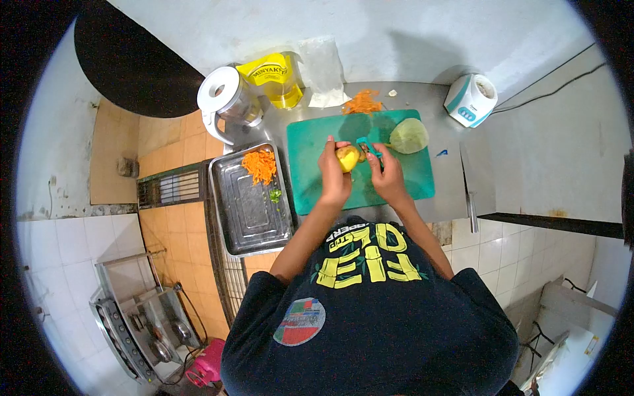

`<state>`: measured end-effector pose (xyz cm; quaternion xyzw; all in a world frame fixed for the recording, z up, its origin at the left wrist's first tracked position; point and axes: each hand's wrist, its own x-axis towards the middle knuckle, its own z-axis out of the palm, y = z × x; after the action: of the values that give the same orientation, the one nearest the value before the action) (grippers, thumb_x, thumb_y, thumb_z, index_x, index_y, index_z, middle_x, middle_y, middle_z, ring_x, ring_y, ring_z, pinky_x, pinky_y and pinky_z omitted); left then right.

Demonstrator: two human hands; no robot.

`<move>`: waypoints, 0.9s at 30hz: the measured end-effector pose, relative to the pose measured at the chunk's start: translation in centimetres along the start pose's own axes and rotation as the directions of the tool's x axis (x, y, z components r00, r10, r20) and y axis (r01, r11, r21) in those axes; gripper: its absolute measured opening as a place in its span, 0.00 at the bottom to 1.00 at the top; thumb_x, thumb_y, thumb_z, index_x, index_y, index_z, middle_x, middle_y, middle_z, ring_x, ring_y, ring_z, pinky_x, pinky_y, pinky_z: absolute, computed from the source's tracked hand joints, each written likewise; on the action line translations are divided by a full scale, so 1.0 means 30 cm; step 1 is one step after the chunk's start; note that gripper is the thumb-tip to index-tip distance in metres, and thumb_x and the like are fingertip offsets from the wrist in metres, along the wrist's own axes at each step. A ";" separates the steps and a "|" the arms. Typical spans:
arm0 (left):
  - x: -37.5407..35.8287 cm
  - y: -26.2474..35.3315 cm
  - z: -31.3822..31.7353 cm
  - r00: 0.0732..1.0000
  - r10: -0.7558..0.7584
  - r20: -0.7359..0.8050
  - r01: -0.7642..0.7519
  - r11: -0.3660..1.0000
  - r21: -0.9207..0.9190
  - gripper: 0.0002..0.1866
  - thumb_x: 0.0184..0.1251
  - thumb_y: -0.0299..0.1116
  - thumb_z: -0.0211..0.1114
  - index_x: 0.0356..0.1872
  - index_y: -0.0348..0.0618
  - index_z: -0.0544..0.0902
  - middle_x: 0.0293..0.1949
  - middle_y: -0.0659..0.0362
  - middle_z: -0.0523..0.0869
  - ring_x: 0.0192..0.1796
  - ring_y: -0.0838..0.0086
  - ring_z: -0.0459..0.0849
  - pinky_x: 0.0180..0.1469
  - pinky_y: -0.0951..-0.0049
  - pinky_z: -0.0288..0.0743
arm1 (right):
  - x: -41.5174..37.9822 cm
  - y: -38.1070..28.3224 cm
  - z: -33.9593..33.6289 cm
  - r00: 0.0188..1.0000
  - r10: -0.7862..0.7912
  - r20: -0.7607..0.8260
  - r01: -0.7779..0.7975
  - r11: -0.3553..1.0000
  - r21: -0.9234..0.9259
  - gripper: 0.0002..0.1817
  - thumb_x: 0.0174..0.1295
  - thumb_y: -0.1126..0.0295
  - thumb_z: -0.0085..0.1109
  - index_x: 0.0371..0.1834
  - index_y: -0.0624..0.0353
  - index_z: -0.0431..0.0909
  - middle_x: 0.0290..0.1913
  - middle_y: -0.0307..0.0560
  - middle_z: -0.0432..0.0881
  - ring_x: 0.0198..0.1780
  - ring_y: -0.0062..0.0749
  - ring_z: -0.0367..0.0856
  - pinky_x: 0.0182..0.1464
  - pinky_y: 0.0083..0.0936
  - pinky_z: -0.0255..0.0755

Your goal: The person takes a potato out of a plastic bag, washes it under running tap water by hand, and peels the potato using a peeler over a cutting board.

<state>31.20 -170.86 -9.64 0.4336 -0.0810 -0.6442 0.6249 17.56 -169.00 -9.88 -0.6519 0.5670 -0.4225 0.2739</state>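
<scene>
My left hand [334, 177] is closed around a partly peeled potato [347, 158], its bare side yellow and some brown skin showing near the top. In my right hand [388, 178] is a teal peeler [365, 144], its head close beside the potato. Both hands are over a green cutting board [312, 188]. A pale green cabbage [411, 137] rests on the board's upper right part, just beyond my right hand.
Left of the board, a metal tray [247, 231] holds shredded carrot [259, 166] and chopped greens [275, 196]. Behind stand a blender jug [224, 99], a yellow oil pouch [277, 79] and orange peelings [362, 102]. A blender base [471, 99] and a knife [472, 211] are right.
</scene>
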 end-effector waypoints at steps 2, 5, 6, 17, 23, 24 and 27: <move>0.008 0.010 -0.009 1.000 -0.003 -0.015 0.003 1.000 -0.006 0.20 0.80 0.49 0.53 0.37 0.42 0.79 0.35 0.57 0.84 0.37 0.71 0.83 0.42 0.69 0.78 | -0.004 -0.003 -0.014 0.997 0.068 0.027 -0.066 0.997 -0.050 0.25 0.68 0.53 0.62 0.53 0.66 0.80 0.28 0.60 0.83 0.28 0.54 0.84 0.31 0.43 0.74; 0.022 0.005 -0.034 1.000 0.002 -0.010 -0.002 1.000 -0.011 0.19 0.80 0.48 0.53 0.38 0.42 0.79 0.36 0.57 0.84 0.38 0.71 0.83 0.42 0.68 0.78 | -0.008 -0.008 -0.028 0.984 0.167 0.063 -0.159 0.980 -0.117 0.29 0.63 0.47 0.66 0.51 0.66 0.81 0.29 0.60 0.84 0.29 0.51 0.86 0.34 0.40 0.76; 0.021 0.006 -0.037 1.000 0.004 -0.012 -0.004 1.000 -0.013 0.19 0.80 0.48 0.53 0.38 0.42 0.79 0.36 0.57 0.84 0.38 0.70 0.83 0.42 0.68 0.77 | -0.003 -0.031 -0.044 0.974 0.207 0.088 -0.196 0.973 -0.124 0.31 0.62 0.46 0.67 0.51 0.66 0.81 0.29 0.60 0.84 0.30 0.50 0.86 0.34 0.39 0.77; 0.009 0.004 -0.029 1.000 0.003 0.012 -0.004 0.999 0.049 0.17 0.79 0.46 0.55 0.36 0.42 0.78 0.34 0.59 0.82 0.35 0.74 0.80 0.38 0.71 0.74 | -0.009 -0.012 -0.019 0.970 0.078 0.230 -0.140 0.954 0.266 0.18 0.75 0.67 0.49 0.64 0.61 0.70 0.25 0.39 0.71 0.27 0.24 0.67 0.31 0.28 0.63; -0.001 -0.006 -0.015 0.994 0.109 0.005 -0.109 0.992 0.068 0.15 0.77 0.42 0.61 0.30 0.46 0.75 0.28 0.65 0.75 0.30 0.81 0.73 0.34 0.77 0.69 | -0.015 -0.051 -0.001 0.968 0.013 0.249 -0.096 0.942 0.323 0.20 0.76 0.66 0.48 0.67 0.61 0.69 0.31 0.46 0.76 0.34 0.35 0.74 0.37 0.33 0.68; -0.001 -0.008 -0.015 0.992 0.128 0.003 -0.128 0.989 0.069 0.16 0.77 0.42 0.62 0.28 0.47 0.74 0.28 0.66 0.74 0.29 0.82 0.72 0.33 0.78 0.68 | -0.017 -0.045 0.003 0.971 0.003 0.239 -0.077 0.950 0.302 0.20 0.75 0.65 0.48 0.66 0.61 0.70 0.37 0.54 0.80 0.39 0.47 0.80 0.42 0.39 0.72; -0.003 -0.009 -0.010 0.977 0.214 0.010 -0.214 0.969 0.121 0.17 0.77 0.40 0.62 0.26 0.48 0.72 0.26 0.67 0.72 0.29 0.84 0.68 0.32 0.78 0.65 | -0.019 -0.040 0.000 0.963 0.026 0.267 -0.084 0.974 0.209 0.19 0.75 0.63 0.49 0.63 0.62 0.72 0.41 0.64 0.85 0.42 0.58 0.85 0.45 0.45 0.75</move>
<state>31.20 -170.59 -9.95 0.4607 -0.1655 -0.5661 0.6632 18.17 -168.19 -9.02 -0.6520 0.4938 -0.3843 0.4283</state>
